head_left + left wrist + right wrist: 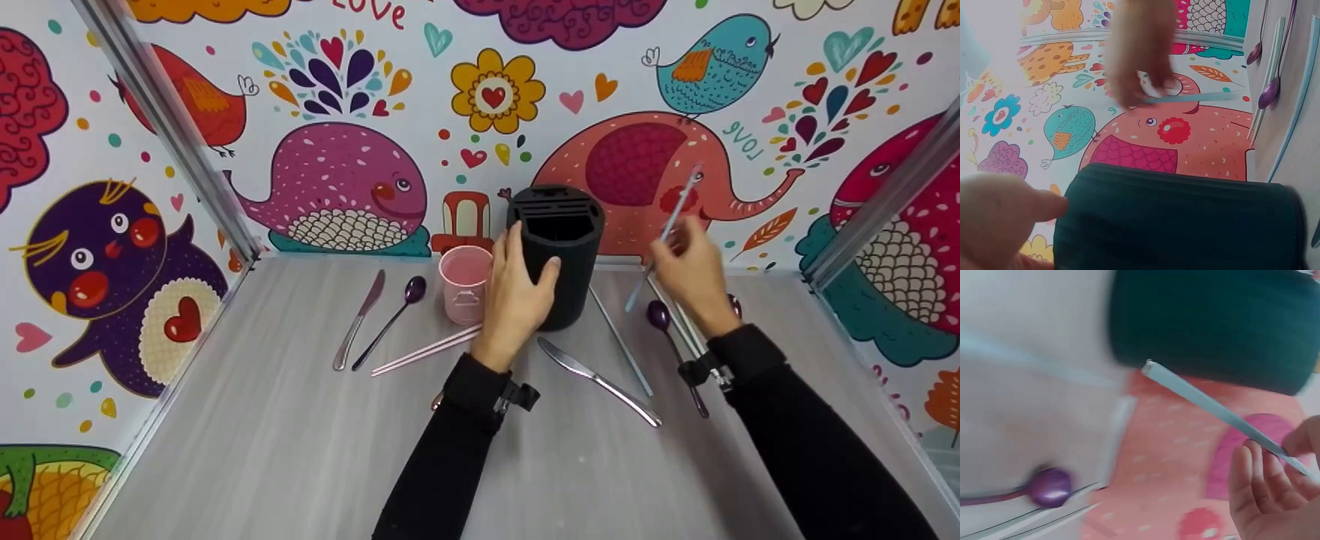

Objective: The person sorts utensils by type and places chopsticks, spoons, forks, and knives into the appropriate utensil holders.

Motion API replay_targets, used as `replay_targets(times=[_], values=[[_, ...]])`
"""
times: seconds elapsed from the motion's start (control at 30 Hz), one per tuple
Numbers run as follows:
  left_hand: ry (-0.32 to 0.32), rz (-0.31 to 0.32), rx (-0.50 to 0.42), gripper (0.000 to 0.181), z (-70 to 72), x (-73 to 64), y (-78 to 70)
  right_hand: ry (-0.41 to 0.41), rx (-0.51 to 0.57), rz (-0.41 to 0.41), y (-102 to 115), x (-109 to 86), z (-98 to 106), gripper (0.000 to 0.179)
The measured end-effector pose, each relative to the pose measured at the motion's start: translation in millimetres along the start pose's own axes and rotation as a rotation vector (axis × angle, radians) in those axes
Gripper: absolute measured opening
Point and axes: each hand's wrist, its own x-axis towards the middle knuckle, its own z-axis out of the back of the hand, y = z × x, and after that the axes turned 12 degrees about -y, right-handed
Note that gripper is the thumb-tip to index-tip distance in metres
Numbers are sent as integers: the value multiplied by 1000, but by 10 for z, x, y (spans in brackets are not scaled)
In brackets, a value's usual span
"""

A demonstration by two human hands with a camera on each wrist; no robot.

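My left hand (517, 292) holds a black utensil holder (571, 281) by its left side, the thumb lying across its front. The holder stands upright, with slots and a wide opening in its top. To the right of it, my right hand (691, 270) pinches a light blue chopstick (1202, 400) between thumb and fingers, raised and tilted. A matching blue chopstick (622, 341) lies on the table (300, 450) just right of the holder. Below my right hand are a purple spoon (658, 316) and a pair of pale chopsticks (688, 330), partly hidden by the wrist.
A pink cup (463, 292) stands left of the holder. Pink chopsticks (424, 351), a dark spoon (394, 319) and a knife (361, 319) lie farther left. Another knife (600, 381) lies in front of the holder. A printed wall (495, 165) closes off the back.
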Motion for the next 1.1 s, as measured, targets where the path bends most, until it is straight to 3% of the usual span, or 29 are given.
replay_targets(times=[0.13,0.23,0.3,0.4,0.53,0.63,0.9,1.1], values=[[-6,-7,-10,79,4,17,8,-133,320,-73,357,89,120,12],[-11,-15,-15,79,4,21,24,-156,569,-71,587,111,126,16],[-17,-25,-16,79,3,20,34,-148,671,-41,714,105,101,15],[-19,-32,-15,79,0,17,43,-137,719,36,856,88,40,18],[-10,-27,-13,79,-8,14,42,-113,690,103,968,78,-46,21],[-8,-24,-11,80,-10,10,33,-97,600,142,990,92,-111,23],[-17,-28,4,80,-7,-8,29,-52,177,303,925,189,-275,21],[-22,-25,-11,79,-1,-13,33,17,89,273,848,217,-332,19]])
